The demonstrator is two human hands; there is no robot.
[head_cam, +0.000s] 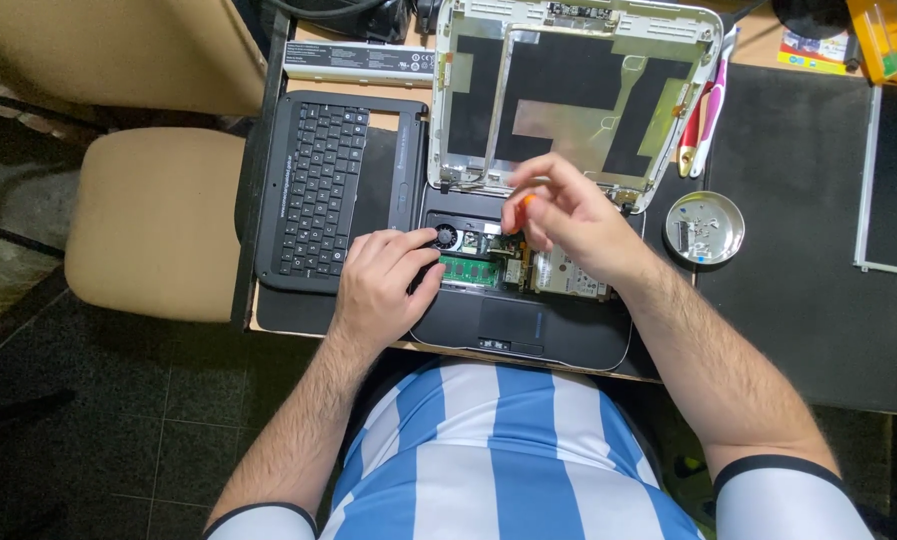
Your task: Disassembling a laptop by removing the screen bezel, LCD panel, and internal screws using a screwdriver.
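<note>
Desk (788, 330): right grip (558, 215) pinches screwdriver (524, 203) over opened laptop (523, 290) (left grip (383, 280) spread, steadying base).

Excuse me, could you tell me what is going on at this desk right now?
A person is working on an opened laptop base with its circuit board exposed. The right hand holds an orange-handled screwdriver over the board, while the left hand steadies the base. The removed keyboard lies alongside, and a small metal dish sits nearby.

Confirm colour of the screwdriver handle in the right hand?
Orange, on the screwdriver handle in the right hand; head view.
</note>
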